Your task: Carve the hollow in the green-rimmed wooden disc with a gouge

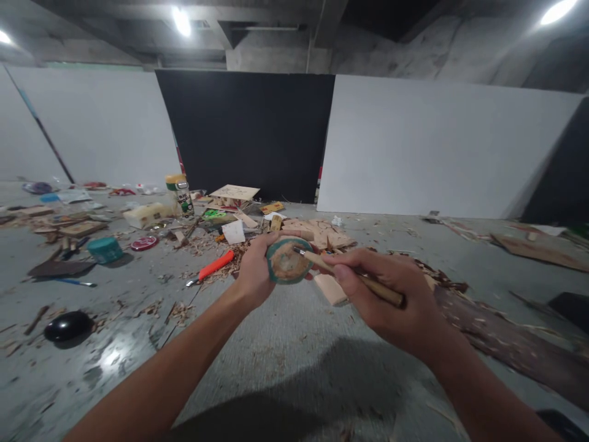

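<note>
My left hand (256,270) is closed around a round wooden piece (289,265) with a teal-green rim and a bare, pale brown face turned towards me. In my right hand (391,291) is a wood carving chisel (372,287), gripped like a pen by its wooden handle. Its metal tip lies at the upper part of the wooden face; whether it cuts in, I cannot tell. Left of my left hand an orange utility knife (216,266) rests on the floor among shavings. Beneath my hands lies a pale wood block (330,290).
Shavings and wood scraps litter the floor. A teal jar (105,249), a red lid (144,243) and a black rounded object (68,326) lie to the left. A yellow-topped bottle (180,195) stands behind. A long bark-like plank (510,334) stretches along the right.
</note>
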`<act>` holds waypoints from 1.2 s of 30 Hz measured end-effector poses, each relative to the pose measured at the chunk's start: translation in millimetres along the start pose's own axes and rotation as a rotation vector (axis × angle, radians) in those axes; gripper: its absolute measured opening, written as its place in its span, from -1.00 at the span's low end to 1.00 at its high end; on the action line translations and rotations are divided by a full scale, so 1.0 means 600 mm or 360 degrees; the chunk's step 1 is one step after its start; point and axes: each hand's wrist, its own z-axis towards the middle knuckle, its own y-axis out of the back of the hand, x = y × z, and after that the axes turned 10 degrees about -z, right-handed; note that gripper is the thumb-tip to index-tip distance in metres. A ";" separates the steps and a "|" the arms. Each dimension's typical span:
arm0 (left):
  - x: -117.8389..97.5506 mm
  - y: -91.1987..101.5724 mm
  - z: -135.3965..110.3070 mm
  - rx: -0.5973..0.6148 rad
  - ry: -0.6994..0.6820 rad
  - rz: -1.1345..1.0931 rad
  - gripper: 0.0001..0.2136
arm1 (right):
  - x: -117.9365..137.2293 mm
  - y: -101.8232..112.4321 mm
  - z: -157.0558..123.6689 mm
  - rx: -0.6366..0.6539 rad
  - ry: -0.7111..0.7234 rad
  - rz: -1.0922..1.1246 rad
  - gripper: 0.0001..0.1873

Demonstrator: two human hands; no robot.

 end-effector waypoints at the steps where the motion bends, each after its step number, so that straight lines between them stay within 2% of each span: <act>1: -0.001 -0.001 0.000 -0.0007 -0.0003 -0.0007 -0.72 | 0.001 0.000 0.001 -0.0004 0.0001 0.0003 -0.86; 10: -0.013 -0.002 0.003 -0.0230 -0.0047 -0.0165 -0.68 | 0.001 -0.009 -0.003 -0.0115 -0.0069 -0.0022 -0.87; 13: -0.012 -0.005 0.002 -0.0243 -0.0170 -0.0181 -0.69 | 0.006 -0.032 -0.013 -0.0236 -0.0132 0.0129 -0.90; 18: -0.007 -0.009 -0.002 -0.0304 -0.0407 -0.0170 -0.70 | 0.030 -0.080 -0.030 -0.0388 -0.0386 0.0492 -0.89; 21: -0.006 -0.008 -0.002 -0.0323 -0.0643 -0.0165 -0.69 | 0.044 -0.097 -0.033 -0.0401 -0.0465 0.0635 -0.86; 23: -0.006 -0.006 0.000 -0.0312 -0.0702 -0.0156 -0.69 | 0.047 -0.098 -0.030 -0.0395 -0.0563 0.0762 -0.84; 26: -0.008 -0.004 0.002 -0.0289 -0.0661 -0.0176 -0.69 | 0.043 -0.090 -0.025 -0.0440 -0.0691 0.1021 -0.81; 29: -0.009 -0.006 0.001 -0.0237 -0.0543 -0.0210 -0.67 | 0.039 -0.074 -0.025 -0.0457 -0.0570 0.1208 -0.75; 32: -0.005 -0.008 -0.003 -0.0173 -0.0467 -0.0209 -0.66 | 0.041 -0.059 -0.028 -0.0322 -0.0430 0.1066 -0.77; 36: 0.010 -0.008 -0.007 -0.0026 -0.0453 -0.0186 -0.65 | 0.050 -0.053 -0.029 -0.0251 -0.0440 0.0845 -0.84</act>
